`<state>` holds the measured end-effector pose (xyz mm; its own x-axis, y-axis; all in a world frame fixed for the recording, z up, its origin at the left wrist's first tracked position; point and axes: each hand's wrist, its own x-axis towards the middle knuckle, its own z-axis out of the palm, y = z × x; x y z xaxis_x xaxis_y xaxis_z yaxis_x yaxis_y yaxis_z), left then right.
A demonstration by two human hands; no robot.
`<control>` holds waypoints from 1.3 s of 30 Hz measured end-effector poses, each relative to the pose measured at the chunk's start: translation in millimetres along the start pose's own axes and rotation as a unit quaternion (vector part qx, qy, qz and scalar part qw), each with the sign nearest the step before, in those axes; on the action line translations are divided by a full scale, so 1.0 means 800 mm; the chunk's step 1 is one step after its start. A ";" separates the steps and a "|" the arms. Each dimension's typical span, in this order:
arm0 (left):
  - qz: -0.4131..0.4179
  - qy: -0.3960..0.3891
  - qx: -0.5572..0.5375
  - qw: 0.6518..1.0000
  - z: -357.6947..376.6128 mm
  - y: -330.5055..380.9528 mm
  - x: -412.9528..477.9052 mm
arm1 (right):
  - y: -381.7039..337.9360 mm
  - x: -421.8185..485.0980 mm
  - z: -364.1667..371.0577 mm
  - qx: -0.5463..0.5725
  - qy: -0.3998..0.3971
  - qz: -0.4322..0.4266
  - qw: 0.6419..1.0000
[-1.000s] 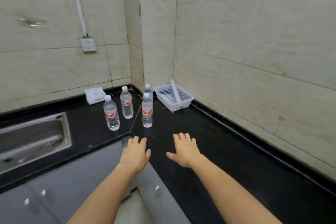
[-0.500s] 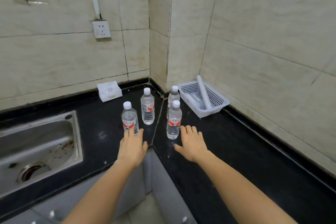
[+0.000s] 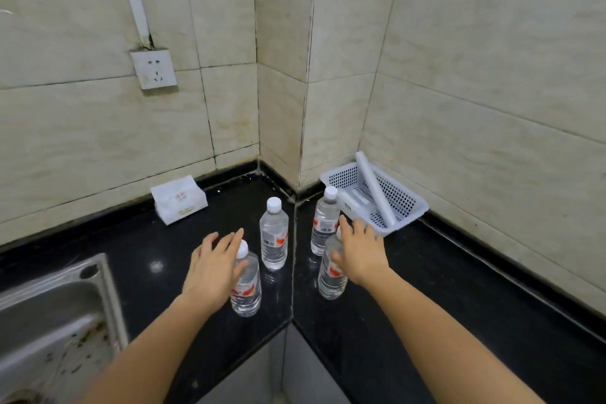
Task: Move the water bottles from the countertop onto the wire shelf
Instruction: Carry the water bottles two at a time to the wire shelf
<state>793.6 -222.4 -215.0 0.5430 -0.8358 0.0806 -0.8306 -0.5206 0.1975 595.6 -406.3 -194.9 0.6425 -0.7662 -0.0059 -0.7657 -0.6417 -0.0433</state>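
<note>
Bottles (image 3: 273, 233): clear ribbed plastic | countertop (image 3: 426, 289): glossy black | left hand (image 3: 213, 267), right hand (image 3: 359, 252): grip open

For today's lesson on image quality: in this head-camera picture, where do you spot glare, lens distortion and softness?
Head view: ceiling light glints as small white spots on the glossy black countertop near the left hand; the wide-angle lens bows the wall tile lines toward the edges; the sink and forearms at the bottom look soft, while the water bottles are fairly sharp.

Soft even light; glare spots on countertop (image 3: 156, 266); wide-angle bowing at edges
</note>
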 end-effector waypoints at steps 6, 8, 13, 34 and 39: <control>-0.005 0.018 -0.061 0.998 0.005 0.008 0.000 | -0.008 0.001 0.026 -0.018 0.018 0.013 1.000; -0.008 0.017 -0.055 0.998 0.001 0.009 0.002 | -0.007 0.001 0.024 -0.018 0.035 0.009 0.999; 0.025 0.003 -0.097 0.995 -0.008 0.009 0.002 | -0.014 -0.012 0.025 -0.003 0.042 0.033 0.999; 0.226 -0.067 -0.275 0.932 0.011 0.228 -0.118 | 0.132 -0.307 -0.011 0.306 0.034 0.233 0.922; 0.314 -0.135 -0.313 0.886 0.026 0.351 -0.209 | 0.197 -0.463 -0.022 0.290 0.060 0.299 0.907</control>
<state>467.1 -232.6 -193.2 -0.1204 -0.9819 0.1465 -0.6825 0.1890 0.7060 236.7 -224.0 -181.9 0.0825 -0.9922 -0.0934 -0.8098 -0.0121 -0.5866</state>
